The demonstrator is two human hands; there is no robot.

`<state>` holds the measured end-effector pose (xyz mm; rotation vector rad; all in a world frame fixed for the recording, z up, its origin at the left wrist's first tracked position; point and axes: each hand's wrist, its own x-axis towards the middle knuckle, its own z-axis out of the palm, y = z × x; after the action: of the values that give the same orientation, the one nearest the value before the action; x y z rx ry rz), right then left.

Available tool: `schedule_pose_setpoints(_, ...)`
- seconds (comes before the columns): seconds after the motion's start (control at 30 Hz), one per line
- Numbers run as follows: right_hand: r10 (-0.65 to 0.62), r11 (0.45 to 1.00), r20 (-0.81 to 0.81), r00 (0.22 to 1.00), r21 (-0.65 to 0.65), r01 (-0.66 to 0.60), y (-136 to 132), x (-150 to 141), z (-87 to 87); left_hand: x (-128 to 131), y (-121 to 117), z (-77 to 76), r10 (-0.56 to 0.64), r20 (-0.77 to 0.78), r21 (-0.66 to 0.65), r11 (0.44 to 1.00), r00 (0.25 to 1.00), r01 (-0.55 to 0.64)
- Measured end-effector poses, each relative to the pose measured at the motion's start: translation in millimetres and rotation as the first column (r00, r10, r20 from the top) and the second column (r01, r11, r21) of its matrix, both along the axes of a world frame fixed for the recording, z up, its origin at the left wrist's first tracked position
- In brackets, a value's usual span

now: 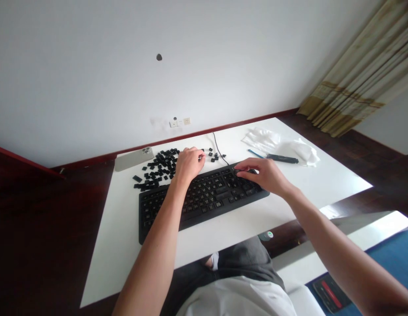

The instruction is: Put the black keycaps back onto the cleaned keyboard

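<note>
A black keyboard (204, 199) with a cable lies slantwise on the white table, some of its key spots looking bare. Loose black keycaps (162, 162) are heaped behind its left half. My left hand (189, 163) is curled above the keyboard's back edge, beside the heap; a dark bit shows at its fingertips, too small to name. Over the keyboard's upper right keys, my right hand (261, 172) has thumb and forefinger brought together, and what is between them cannot be made out.
A phone (134, 159) lies at the table's back left. Crumpled white plastic bags (283, 145), a blue thin tool (255, 153) and a black folded item (283, 158) are at the back right. The white table (114, 254) stands by the wall.
</note>
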<state>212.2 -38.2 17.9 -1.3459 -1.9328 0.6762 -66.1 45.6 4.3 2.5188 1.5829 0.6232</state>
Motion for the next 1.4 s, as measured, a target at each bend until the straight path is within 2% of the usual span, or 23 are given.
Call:
schedule_pose_setpoints(0.1, -0.003, 1.000, 0.037, 0.999, 0.015, 0.003, -18, 3, -15.1, 0, 0, -1.4, -0.012, 0.005, -0.007, 1.000, 1.000, 0.012)
schedule_pose_setpoints(0.2, 0.019, 1.000, 0.080, 0.997, -0.026, -0.017, -25, 5, -22.3, 1, 0, -2.7, -0.025, 0.006, -0.002, 1.000, 1.000, 0.025)
schedule_pose_setpoints(0.37, 0.089, 0.995, 0.155, 0.984, -0.063, -0.080, -24, 1, -15.1, 1, -1, -3.4, -0.034, 0.004, 0.006, 0.999, 0.999, 0.034)
schedule_pose_setpoints(0.6, 0.159, 0.984, 0.268, 0.950, 0.035, -0.175, -20, -2, -13.0, 2, -1, -1.3, -0.030, 0.007, 0.000, 1.000, 1.000, 0.030)
schedule_pose_setpoints(0.83, 0.198, 0.972, 0.351, 0.915, 0.053, -0.231, -18, 0, -8.6, 2, -1, -2.9, -0.025, 0.005, 0.005, 1.000, 1.000, 0.025)
schedule_pose_setpoints(1.0, 0.244, 0.952, 0.454, 0.857, 0.057, -0.301, -14, -5, -0.1, 2, -1, -3.1, -0.030, 0.011, 0.002, 1.000, 1.000, 0.030)
schedule_pose_setpoints(1.2, 0.265, 0.950, 0.450, 0.853, 0.028, -0.311, -11, -6, 1.0, 2, -2, -1.6, -0.029, 0.025, -0.019, 0.999, 0.999, 0.029)
schedule_pose_setpoints(1.4, 0.212, 0.970, 0.490, 0.846, -0.003, -0.242, -12, -13, 0.8, 1, -1, -0.9, -0.019, 0.036, -0.021, 1.000, 0.999, 0.020)
